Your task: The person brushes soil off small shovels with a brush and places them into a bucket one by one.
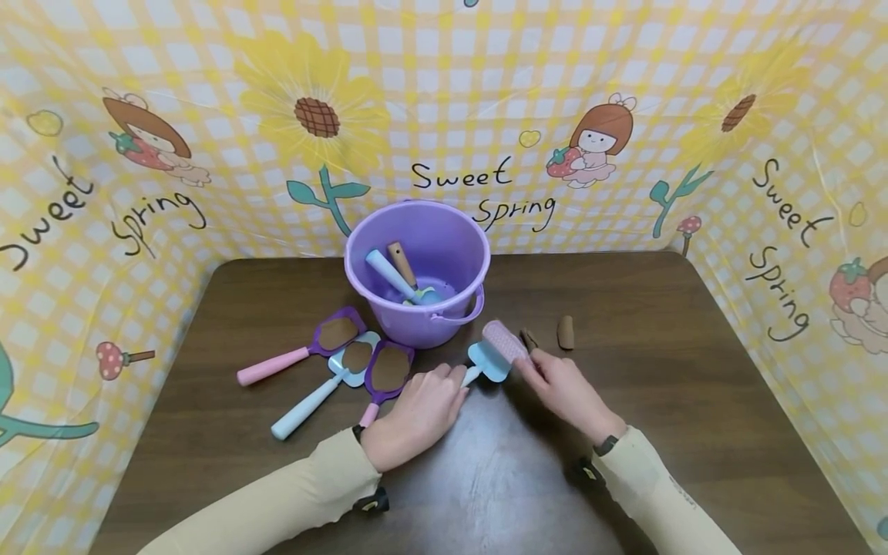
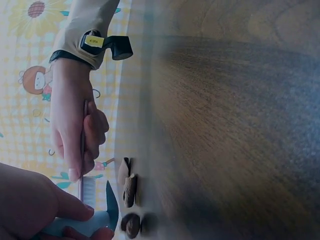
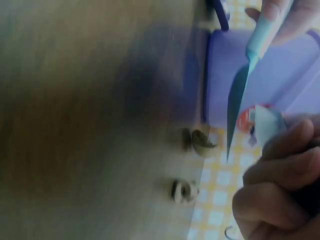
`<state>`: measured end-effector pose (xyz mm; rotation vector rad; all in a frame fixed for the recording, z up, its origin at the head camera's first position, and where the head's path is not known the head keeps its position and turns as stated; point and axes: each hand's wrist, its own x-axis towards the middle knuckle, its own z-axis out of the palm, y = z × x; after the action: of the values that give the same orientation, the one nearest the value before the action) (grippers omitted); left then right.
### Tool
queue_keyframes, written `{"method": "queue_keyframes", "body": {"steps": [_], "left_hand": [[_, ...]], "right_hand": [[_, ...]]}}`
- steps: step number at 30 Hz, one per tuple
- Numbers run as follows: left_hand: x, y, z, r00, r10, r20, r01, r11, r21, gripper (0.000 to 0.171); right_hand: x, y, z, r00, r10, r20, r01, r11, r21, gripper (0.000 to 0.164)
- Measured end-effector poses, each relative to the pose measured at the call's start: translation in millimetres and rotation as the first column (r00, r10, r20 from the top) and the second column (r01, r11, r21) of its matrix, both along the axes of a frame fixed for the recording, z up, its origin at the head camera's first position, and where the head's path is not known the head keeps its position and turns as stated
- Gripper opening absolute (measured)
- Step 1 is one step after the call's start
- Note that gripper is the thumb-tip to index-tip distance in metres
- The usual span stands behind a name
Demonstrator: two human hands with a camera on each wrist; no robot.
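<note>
My left hand (image 1: 423,408) grips the handle of a light blue toy shovel (image 1: 489,362), its blade raised above the table in the right wrist view. My right hand (image 1: 572,389) holds a lilac brush (image 1: 504,341) by its thin handle. The bristles are close to the shovel's blade; I cannot tell whether they touch. Just beyond the right fingers lies a brown curled piece (image 1: 529,339), and another brown piece (image 1: 566,333) is farther right. Several such pieces (image 2: 130,190) appear in the left wrist view.
A purple bucket (image 1: 418,322) stands at the back, holding tools with a light blue handle (image 1: 390,270) and a brown handle (image 1: 401,264). Left of it lie a pink-handled tool (image 1: 274,366), a blue-handled tool (image 1: 305,407) and a purple-framed tool (image 1: 375,397) with brown middles.
</note>
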<state>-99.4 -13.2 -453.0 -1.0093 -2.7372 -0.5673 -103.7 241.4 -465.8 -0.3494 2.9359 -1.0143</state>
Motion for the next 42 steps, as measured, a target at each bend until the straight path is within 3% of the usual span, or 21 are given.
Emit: {"method": "queue_keyframes", "body": {"steps": [3, 6, 13, 17, 25, 31, 36, 42], "left_hand": [[0.3, 0, -0.2, 1.000, 0.009, -0.016, -0.009, 1.000, 0.006, 0.022], [0.7, 0, -0.7, 0.999, 0.018, -0.032, -0.018, 1.000, 0.013, 0.023], [1.2, -1, -2.7, 0.999, 0.024, -0.041, -0.023, 0.999, 0.033, 0.024], [0.6, -1, -4.1, 0.999, 0.033, -0.041, -0.032, 0.999, 0.034, 0.025], [1.0, -1, -4.8, 0.998, 0.046, -0.045, -0.045, 0.999, 0.024, 0.025], [1.4, -1, -7.5, 0.998, 0.026, -0.053, -0.024, 0.999, 0.043, 0.026], [0.8, -1, -8.9, 0.998, 0.037, -0.053, -0.036, 0.999, 0.035, 0.027], [-0.6, 1, -9.9, 0.993, 0.062, -0.099, -0.061, 0.998, 0.018, 0.028]], "right_hand": [[2.0, -5, -2.3, 0.995, 0.089, 0.039, -0.089, 0.996, -0.013, 0.024], [2.8, -7, -3.8, 0.991, 0.113, 0.068, -0.112, 0.994, -0.021, 0.021], [-0.3, 1, -5.9, 0.999, -0.020, 0.031, 0.018, 0.998, 0.053, 0.029], [-0.7, 4, -5.5, 0.998, -0.054, 0.022, 0.054, 0.998, 0.024, 0.028], [2.6, -3, -6.4, 0.991, 0.105, 0.077, -0.103, 0.994, -0.038, 0.023], [0.3, 2, -6.7, 1.000, -0.019, 0.002, 0.019, 0.998, 0.059, 0.026], [-1.2, 5, -4.6, 0.996, -0.090, -0.011, 0.091, 0.994, 0.058, 0.026], [2.3, -1, -5.1, 0.997, 0.071, 0.017, -0.071, 0.998, 0.002, 0.024]]}}
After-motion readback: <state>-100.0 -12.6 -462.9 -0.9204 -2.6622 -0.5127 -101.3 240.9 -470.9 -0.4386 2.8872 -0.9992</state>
